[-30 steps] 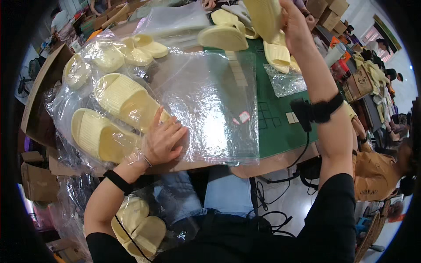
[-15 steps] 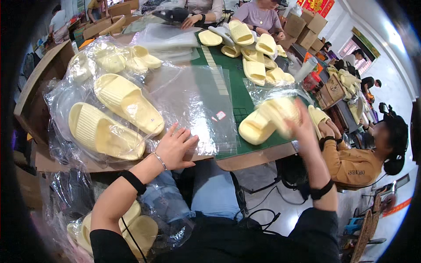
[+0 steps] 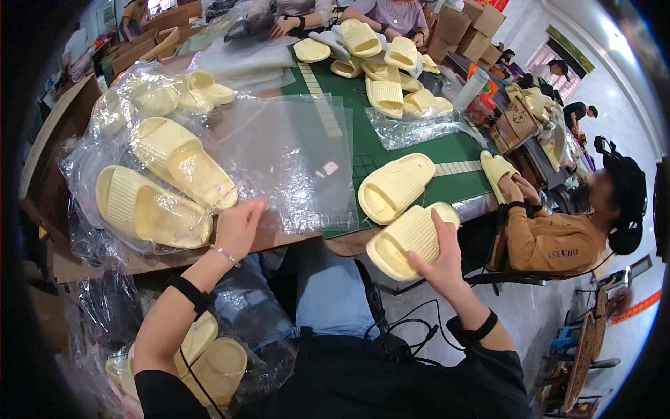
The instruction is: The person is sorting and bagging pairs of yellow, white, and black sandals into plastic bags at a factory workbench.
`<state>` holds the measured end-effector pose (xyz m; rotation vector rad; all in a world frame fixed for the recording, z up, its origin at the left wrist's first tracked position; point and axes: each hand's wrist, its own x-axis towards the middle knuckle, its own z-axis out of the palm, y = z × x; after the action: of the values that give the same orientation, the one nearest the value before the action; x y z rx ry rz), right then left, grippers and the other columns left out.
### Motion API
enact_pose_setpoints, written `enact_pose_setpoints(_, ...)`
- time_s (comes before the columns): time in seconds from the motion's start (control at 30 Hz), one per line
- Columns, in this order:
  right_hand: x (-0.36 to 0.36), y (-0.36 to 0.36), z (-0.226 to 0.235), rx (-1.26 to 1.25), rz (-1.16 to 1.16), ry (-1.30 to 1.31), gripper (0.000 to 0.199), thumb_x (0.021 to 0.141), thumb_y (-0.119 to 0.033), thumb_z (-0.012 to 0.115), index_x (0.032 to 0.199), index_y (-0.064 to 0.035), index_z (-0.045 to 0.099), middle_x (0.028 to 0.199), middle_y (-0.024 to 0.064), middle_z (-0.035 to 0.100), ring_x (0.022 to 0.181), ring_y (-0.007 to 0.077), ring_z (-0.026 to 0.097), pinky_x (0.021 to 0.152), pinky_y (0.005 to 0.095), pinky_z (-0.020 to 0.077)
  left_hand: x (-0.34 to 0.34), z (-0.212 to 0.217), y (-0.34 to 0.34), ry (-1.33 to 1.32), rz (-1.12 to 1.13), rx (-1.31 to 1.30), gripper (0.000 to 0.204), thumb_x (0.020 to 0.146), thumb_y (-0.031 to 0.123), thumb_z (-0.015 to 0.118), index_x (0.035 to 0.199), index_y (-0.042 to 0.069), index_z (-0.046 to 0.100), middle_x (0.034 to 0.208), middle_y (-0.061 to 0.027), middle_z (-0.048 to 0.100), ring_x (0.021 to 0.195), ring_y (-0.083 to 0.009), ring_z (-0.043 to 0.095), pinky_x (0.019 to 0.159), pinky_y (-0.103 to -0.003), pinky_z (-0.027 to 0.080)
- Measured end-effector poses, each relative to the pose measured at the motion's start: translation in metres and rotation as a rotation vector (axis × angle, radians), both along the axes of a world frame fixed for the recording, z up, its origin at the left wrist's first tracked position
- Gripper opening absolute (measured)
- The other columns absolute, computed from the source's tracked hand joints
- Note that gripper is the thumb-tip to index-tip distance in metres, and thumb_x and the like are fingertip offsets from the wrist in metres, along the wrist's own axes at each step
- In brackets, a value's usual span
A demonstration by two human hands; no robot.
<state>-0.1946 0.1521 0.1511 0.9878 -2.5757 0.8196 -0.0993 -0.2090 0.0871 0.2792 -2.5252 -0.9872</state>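
Note:
My right hand [image 3: 445, 262] grips a pale yellow ribbed slipper [image 3: 403, 243] by its side, past the table's front edge. Just beyond it, a matching slipper [image 3: 396, 187] lies on the green mat [image 3: 356, 164]. My left hand [image 3: 237, 229] rests at the front edge with its fingers curled together; whether they pinch anything is hidden. Beside it are two yellow slippers, a nearer one [image 3: 150, 209] and a farther one [image 3: 183, 162], among clear plastic. A flat clear plastic bag [image 3: 286, 160] with a small label lies to the right of that pair.
A pile of yellow slippers [image 3: 384, 94] stands at the back of the mat, near another clear bag [image 3: 419, 129]. Bagged slippers [image 3: 209, 363] lie low at my left. A co-worker in a tan top [image 3: 551, 237] sits at right, hands on a slipper [image 3: 495, 171].
My right hand has moved nearer to me with one slipper, parting it from the other, which stays on the mat. My left hand has shifted left, and its spread fingers have curled.

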Motion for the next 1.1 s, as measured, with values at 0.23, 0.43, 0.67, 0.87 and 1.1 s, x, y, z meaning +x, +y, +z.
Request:
enact_pose_setpoints(0.23,-0.034,-0.003,-0.030,-0.235,-0.031,0.045,0.041,0.082,-0.005,0.056,0.120,0.0027,0.046,0.095,0.0173,0.051,0.087,0.0302,0.052,0.078,0.0357,0.0420,-0.034,0.008,0.029,0.222,0.018,0.423,0.027,0.091,0.018,0.047,0.101,-0.003,0.061,0.088,-0.0151,0.066,0.077,-0.0217,0.065,0.073,-0.028,0.048)
enact_pose_setpoints(0.43,-0.058,-0.006,-0.044,-0.323,0.167,-0.324,0.037,0.088,-0.005,0.045,0.125,0.0014,0.042,0.103,0.0153,0.053,0.099,0.0232,0.052,0.088,0.0301,0.0389,-0.035,0.003,0.049,0.110,-0.233,-0.077,0.034,0.081,0.012,0.056,0.114,0.001,0.054,0.109,-0.0176,0.058,0.094,-0.0332,0.056,0.086,-0.036,0.044)
enact_pose_setpoints(0.67,-0.143,-0.008,-0.047,0.239,0.190,-0.001,0.070,0.062,-0.033,0.071,0.120,-0.0035,0.047,0.117,0.0170,0.049,0.111,0.0344,0.042,0.096,0.0411,0.0323,-0.020,0.004,0.026,-0.073,-0.321,-0.119,0.034,0.091,0.011,0.042,0.122,-0.001,0.049,0.125,-0.0182,0.049,0.121,-0.0327,0.041,0.102,-0.037,0.030)
enact_pose_setpoints(0.87,-0.141,-0.053,-0.064,0.082,0.152,0.066,0.038,0.071,-0.018,0.061,0.105,-0.0039,0.054,0.103,0.0151,0.055,0.101,0.0320,0.048,0.089,0.0402,0.0377,-0.045,-0.003,0.032,-0.004,-0.287,0.355,0.040,0.095,0.022,0.036,0.123,-0.005,0.046,0.125,-0.0164,0.050,0.119,-0.0253,0.043,0.102,-0.033,0.028)
enact_pose_setpoints(1.1,-0.090,0.003,-0.032,-0.233,0.004,-0.225,0.032,0.072,-0.013,0.063,0.103,-0.0033,0.057,0.098,0.0165,0.058,0.097,0.0318,0.054,0.084,0.0377,0.0423,-0.057,-0.035,0.023,-0.055,-0.205,0.688,0.042,0.095,0.025,0.039,0.125,-0.004,0.046,0.125,-0.0133,0.050,0.117,-0.0198,0.045,0.100,-0.030,0.032)
